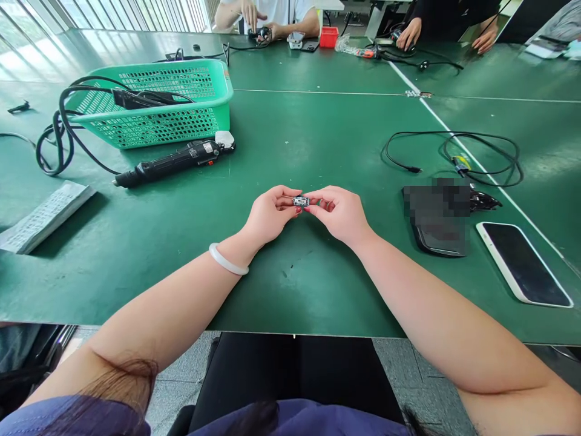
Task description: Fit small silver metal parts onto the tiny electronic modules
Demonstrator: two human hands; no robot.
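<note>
Between my two hands, just above the middle of the green table (290, 290), is a small dark part with silvery details (300, 201), too small to name. My left hand (271, 212), with a white bangle (228, 260) on its wrist, pinches the part's left end. Thumb and fingertips of my right hand (339, 213) close on its right end. To the left of my hands lies a black electric screwdriver (177, 160) with a white tip end and a cable.
A green basket (172, 130) holding a black adapter stands at left, near a paper pad (45, 215). At right lie a coiled cable (488, 145), a blurred black item (438, 224) and a phone (524, 263). Two people work across the table beside a red box (328, 37).
</note>
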